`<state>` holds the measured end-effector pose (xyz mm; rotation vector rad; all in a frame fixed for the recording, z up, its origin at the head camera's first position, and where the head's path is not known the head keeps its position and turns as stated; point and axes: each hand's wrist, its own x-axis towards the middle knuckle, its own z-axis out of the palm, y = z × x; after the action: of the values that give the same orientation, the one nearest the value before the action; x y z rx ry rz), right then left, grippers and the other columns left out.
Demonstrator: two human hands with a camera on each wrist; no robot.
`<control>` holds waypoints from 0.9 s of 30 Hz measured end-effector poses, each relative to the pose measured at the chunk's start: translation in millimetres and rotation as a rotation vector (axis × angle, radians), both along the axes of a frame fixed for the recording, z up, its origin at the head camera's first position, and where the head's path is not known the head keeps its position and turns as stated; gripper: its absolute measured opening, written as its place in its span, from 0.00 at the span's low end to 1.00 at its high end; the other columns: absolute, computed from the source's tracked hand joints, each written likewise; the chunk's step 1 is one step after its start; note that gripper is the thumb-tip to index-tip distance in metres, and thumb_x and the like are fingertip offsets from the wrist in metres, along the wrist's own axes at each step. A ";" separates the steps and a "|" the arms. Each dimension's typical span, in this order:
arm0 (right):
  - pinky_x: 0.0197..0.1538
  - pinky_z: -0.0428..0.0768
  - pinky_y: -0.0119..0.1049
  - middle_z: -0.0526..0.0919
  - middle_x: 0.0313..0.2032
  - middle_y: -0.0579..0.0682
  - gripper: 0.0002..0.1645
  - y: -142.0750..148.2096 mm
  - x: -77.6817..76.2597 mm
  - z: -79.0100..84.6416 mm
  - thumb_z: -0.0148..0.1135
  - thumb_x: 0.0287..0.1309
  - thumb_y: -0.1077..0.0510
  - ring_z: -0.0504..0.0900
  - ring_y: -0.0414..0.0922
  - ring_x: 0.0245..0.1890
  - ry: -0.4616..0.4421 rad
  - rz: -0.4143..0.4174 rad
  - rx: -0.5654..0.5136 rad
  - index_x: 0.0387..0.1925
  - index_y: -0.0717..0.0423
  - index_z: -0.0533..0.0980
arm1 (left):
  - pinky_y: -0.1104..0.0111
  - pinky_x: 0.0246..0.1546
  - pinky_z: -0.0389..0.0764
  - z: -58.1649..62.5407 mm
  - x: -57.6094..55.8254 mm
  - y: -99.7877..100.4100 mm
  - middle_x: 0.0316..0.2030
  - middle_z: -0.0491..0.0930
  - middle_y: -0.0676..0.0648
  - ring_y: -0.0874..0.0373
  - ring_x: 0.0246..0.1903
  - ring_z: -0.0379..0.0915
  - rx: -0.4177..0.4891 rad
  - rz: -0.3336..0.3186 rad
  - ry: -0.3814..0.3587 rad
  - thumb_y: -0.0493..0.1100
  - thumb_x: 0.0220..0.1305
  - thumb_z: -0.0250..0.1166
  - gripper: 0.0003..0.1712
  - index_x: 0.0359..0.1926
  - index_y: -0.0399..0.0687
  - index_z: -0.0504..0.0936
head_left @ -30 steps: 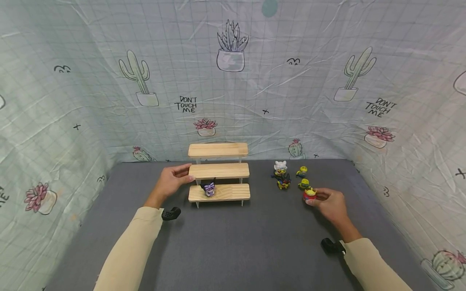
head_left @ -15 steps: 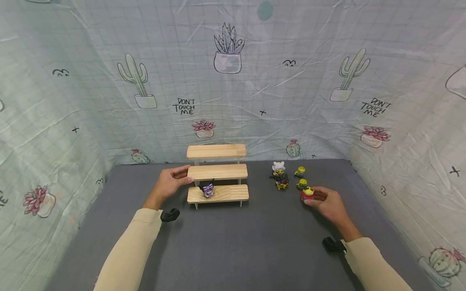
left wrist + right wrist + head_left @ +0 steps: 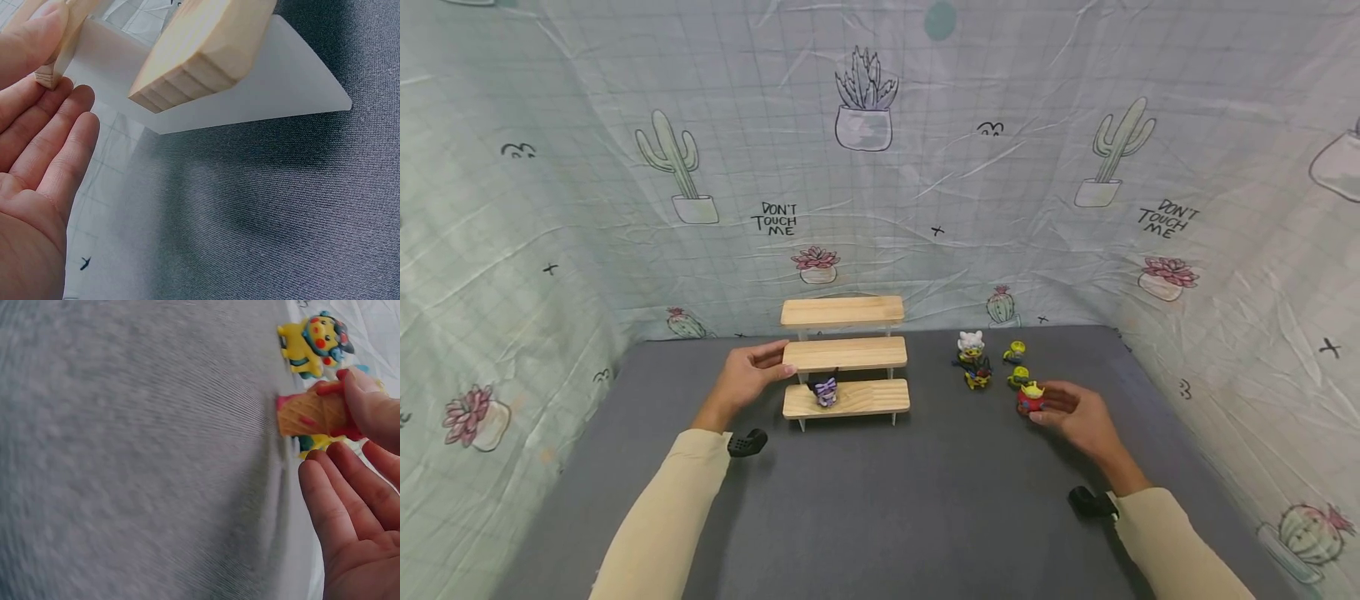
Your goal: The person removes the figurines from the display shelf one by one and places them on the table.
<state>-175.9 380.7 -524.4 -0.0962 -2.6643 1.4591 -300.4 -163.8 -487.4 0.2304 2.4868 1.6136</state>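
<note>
In the head view, my left hand [image 3: 745, 379] grips the left end of the middle board of a three-tier wooden display stand [image 3: 846, 354]. The left wrist view has the thumb on top of that board [image 3: 56, 65] and the fingertips below it. On the bottom tier sits a small purple-and-black figurine [image 3: 826, 393], near its left end. Over at the right, my right hand [image 3: 1078, 417] pinches a red figurine [image 3: 1030, 403] with a yellow-green top. From the right wrist, its lower part looks like a waffle ice-cream cone [image 3: 309, 414], standing at or just above the table surface.
Behind the red figurine are two small yellow figurines, one nearer [image 3: 1019, 377] and one farther [image 3: 1016, 351]. Left of them stand a white-topped figurine [image 3: 971, 345] and a yellow-and-dark one [image 3: 977, 377]. A printed cloth [image 3: 925, 167] surrounds the grey table [image 3: 880, 500].
The head view has shifted a little, so everything appears slightly farther left. Both hands keep their holds, and the stand and figurines show no clear movement.
</note>
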 end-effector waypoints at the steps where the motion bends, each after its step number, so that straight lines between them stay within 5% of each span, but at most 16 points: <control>1: 0.48 0.88 0.24 0.83 0.58 0.71 0.34 1.3 0.0 0.9 0.77 0.58 0.62 0.86 0.29 0.46 0.005 0.006 -0.020 0.64 0.69 0.76 | 0.47 0.67 0.80 0.1 -0.1 -0.3 0.71 0.73 0.34 0.40 0.71 0.72 -0.001 0.000 0.001 0.44 0.69 0.72 0.37 0.75 0.42 0.71; 9: 0.47 0.86 0.19 0.83 0.59 0.69 0.33 13.4 3.9 17.4 0.79 0.58 0.59 0.88 0.31 0.49 0.028 0.010 -0.027 0.62 0.65 0.78 | 0.47 0.67 0.80 2.5 -1.2 1.0 0.70 0.75 0.34 0.40 0.70 0.73 -0.003 0.008 0.001 0.43 0.68 0.73 0.37 0.74 0.42 0.72; 15: 0.48 0.84 0.17 0.83 0.59 0.70 0.32 14.6 3.9 35.8 0.78 0.58 0.60 0.82 0.19 0.46 0.086 0.009 -0.013 0.61 0.67 0.78 | 0.48 0.67 0.80 2.6 -0.8 0.0 0.70 0.74 0.34 0.39 0.70 0.73 -0.013 0.008 0.006 0.44 0.69 0.72 0.37 0.75 0.42 0.72; 22: 0.51 0.85 0.19 0.86 0.51 0.37 0.32 0.0 4.2 56.2 0.78 0.59 0.59 0.82 0.18 0.47 0.111 0.029 -0.053 0.62 0.66 0.78 | 0.50 0.65 0.82 0.8 0.6 -1.1 0.69 0.75 0.34 0.40 0.69 0.75 -0.009 0.010 0.001 0.43 0.68 0.73 0.37 0.75 0.41 0.72; 27: 0.53 0.86 0.21 0.86 0.52 0.36 0.32 -18.5 6.0 69.7 0.77 0.59 0.60 0.83 0.19 0.49 0.107 0.060 -0.080 0.63 0.67 0.78 | 0.50 0.66 0.82 0.6 1.1 -0.4 0.70 0.75 0.35 0.40 0.69 0.74 -0.010 0.001 0.012 0.44 0.69 0.72 0.37 0.75 0.41 0.71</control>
<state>-169.9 362.2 -454.7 0.0550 -2.5460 1.5426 -299.3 -164.2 -486.7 0.2384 2.5031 1.6048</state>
